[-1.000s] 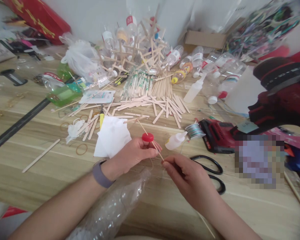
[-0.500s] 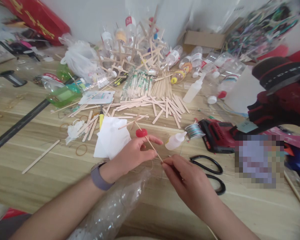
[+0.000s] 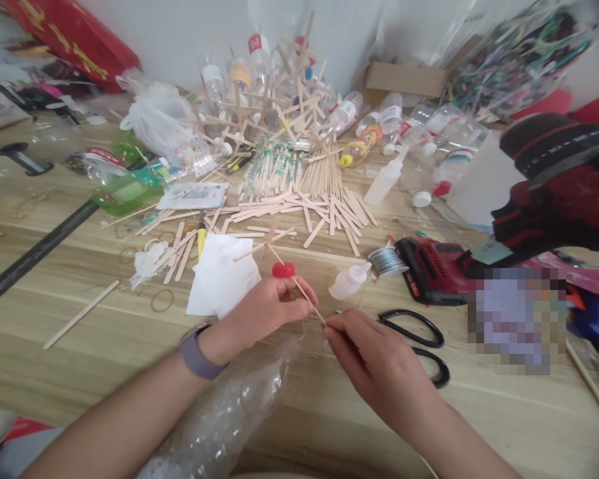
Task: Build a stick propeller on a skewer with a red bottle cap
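A thin wooden skewer runs slantwise between my hands over the table. My right hand pinches its near end between thumb and fingers. Further up, my left hand has its fingers curled around the skewer, thumb underneath. Just beyond the left fingers a red bottle cap sits on the skewer, seen edge-on. At the skewer's far end, flat wooden craft sticks form a small crossed piece like a propeller. A clear plastic bottle lies below my left forearm, partly hidden.
Black-handled scissors lie by my right hand, their blades mostly covered. Beyond are a small glue bottle, a wire spool and a red power tool. White paper and loose craft sticks lie ahead, before several plastic bottles.
The red cap has tipped from an angled view to edge-on. My left fingers have curled in and shifted slightly downward along the skewer; my right hand stays nearly still.
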Demonstrator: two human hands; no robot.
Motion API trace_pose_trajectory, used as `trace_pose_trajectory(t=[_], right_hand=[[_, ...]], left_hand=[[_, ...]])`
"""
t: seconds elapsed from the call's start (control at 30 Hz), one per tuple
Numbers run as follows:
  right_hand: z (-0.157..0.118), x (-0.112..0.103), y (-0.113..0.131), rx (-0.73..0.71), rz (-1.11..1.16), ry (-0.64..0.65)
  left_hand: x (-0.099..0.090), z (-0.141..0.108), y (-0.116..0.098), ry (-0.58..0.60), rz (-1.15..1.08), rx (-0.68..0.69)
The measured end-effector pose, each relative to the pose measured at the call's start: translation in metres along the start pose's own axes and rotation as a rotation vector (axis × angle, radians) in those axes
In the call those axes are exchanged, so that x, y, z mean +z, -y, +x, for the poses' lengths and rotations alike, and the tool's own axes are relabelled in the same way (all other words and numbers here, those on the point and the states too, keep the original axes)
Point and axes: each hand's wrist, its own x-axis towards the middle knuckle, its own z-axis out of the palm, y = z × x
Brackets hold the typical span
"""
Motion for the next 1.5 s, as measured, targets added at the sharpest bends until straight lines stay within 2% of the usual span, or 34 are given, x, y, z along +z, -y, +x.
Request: trace_pose_trajectory(t=[0.23,0.4,0.5,0.6,0.67,0.8,0.93,1.07,1.3,1.5], right_hand=[[0.000,0.000,-0.003,-0.047,-0.109,0.027],[-0.001,-0.004,-0.003,-0.022,-0.096,0.035],[-0.001,-0.012,-0.009,0.099,-0.043,0.000],[0.000,-0.021,-0.025,0.302,-0.024,-0.161],[0.003,-0.024,-0.038,0.394,-0.039,-0.200],[0.012,-0.017,-0.055,0.350,-0.046,-0.138],[0.021,-0.006,-0.055,0.288,0.002,-0.076],[0.018,-0.008,-0.049,0.289,0.096,-0.151],[-0.001,-0.030,-0.049,0.254,0.271,-0.197],[-0.010,-0.030,-0.052,0.362,0.338,-0.335]], left_hand=[[-0.002,0.000,0.000,0.027,-0.081,-0.049],[0.000,0.002,0.002,0.034,-0.133,-0.064],[0.001,0.002,0.000,0.026,-0.152,-0.081],[0.002,0.003,-0.001,0.027,-0.155,-0.092],[0.002,0.004,-0.001,0.034,-0.160,-0.092],[0.003,0.004,0.000,0.035,-0.182,-0.097],[0.004,0.005,0.001,0.031,-0.223,-0.101],[0.004,0.006,0.003,0.024,-0.237,-0.109],[0.004,0.007,0.008,0.029,-0.220,-0.117],[0.005,0.008,0.009,0.033,-0.226,-0.117]])
